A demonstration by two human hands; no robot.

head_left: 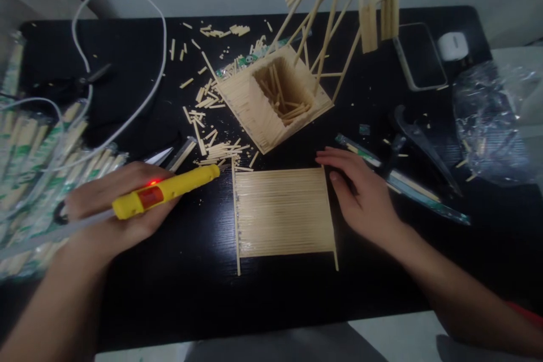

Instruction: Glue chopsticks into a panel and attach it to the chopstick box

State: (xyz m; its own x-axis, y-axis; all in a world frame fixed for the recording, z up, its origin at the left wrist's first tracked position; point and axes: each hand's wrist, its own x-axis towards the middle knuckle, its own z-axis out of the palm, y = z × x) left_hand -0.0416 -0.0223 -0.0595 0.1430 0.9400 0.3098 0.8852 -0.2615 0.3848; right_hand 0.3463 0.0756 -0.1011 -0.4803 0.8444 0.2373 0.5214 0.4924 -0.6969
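My left hand (pixel 123 203) is wrapped round a yellow hot glue gun (pixel 169 189) with a glowing red light. Its nozzle points right, near the upper left corner of a flat panel (pixel 284 212) made of thin wooden sticks laid side by side. One longer stick runs along each side of the panel. At the panel's upper right corner, my right hand (pixel 365 198) lies with fingers stretched out, fingertips at the end of the side stick; whether they press on it I cannot tell. Beyond the panel stands a wooden stick structure (pixel 275 136) with a square box holding loose sticks.
Cut stick pieces (pixel 220 153) lie scattered left of the structure. Wrapped chopsticks (pixel 25 153) pile up at far left, near a white cable (pixel 163 39). On the right are dark-handled pliers or cutters (pixel 424 147), a phone (pixel 419 56), a white case (pixel 453 46) and clear plastic wrap (pixel 487 124).
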